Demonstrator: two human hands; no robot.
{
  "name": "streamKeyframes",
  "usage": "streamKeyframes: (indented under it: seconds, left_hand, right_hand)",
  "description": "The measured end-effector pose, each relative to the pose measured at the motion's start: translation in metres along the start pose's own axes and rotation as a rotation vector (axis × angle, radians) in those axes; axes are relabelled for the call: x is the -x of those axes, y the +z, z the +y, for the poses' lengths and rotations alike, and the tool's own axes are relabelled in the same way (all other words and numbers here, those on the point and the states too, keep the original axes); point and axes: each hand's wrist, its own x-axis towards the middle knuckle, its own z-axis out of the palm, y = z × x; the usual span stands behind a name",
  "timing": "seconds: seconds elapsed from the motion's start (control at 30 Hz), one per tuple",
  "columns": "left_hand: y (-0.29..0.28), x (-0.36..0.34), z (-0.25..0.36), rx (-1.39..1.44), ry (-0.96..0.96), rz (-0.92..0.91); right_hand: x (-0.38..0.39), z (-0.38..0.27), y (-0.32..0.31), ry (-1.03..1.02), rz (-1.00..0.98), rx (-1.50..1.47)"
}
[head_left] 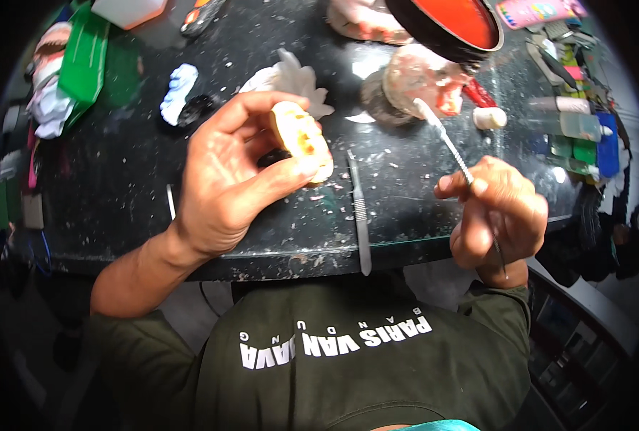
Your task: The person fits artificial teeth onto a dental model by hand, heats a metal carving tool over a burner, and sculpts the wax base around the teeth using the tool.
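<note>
My left hand point(219, 176) is closed around a cream dental cast point(301, 140), pinched between thumb and fingers. Orange-red patches mark the cast's face. Out to the right, my right hand point(503, 205) grips a slim metal dental instrument point(450, 144) with a ridged shaft. Its pale upper tip is by a plaster model with pinkish-red patches point(414, 75); whether they touch, I cannot tell. Between my hands a metal scalpel handle point(361, 223) lies on the black table point(398, 194), pointing away from me.
A dark round pan of red material point(463, 25) stands at the back. Nearby is a small white bottle point(489, 118). Behind my left hand are a pale petal-shaped piece point(298, 79) and a bluish-white mould point(179, 93). A green box point(89, 61) stands far left; bottles point(580, 126) crowd the right.
</note>
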Motion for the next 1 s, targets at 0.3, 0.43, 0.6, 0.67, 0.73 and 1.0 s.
streamKeyframes:
  seconds: [0.3, 0.43, 0.6, 0.67, 0.73, 1.0]
  left_hand:
    - [-0.001, 0.001, 0.000, 0.020, -0.019, -0.015]
    - [-0.001, 0.001, 0.001, 0.029, -0.031, -0.014]
    - [-0.002, 0.001, 0.000, 0.008, -0.010, -0.013]
    - [-0.002, 0.001, 0.000, 0.003, -0.007, -0.016]
    - [-0.002, 0.001, 0.001, -0.018, -0.012, -0.021]
    - [-0.001, 0.001, 0.001, -0.011, -0.007, -0.018]
  right_hand:
    - [-0.001, 0.009, 0.029, -0.179, -0.130, -0.050]
    - [0.002, 0.002, 0.024, -0.073, -0.224, -0.018]
    - [-0.001, 0.007, 0.031, -0.136, -0.177, -0.030]
    - [-0.001, 0.009, 0.033, -0.189, -0.122, -0.047]
    - [-0.001, 0.009, 0.033, -0.186, -0.131, -0.038]
    - [-0.002, 0.008, 0.034, -0.176, -0.142, -0.038]
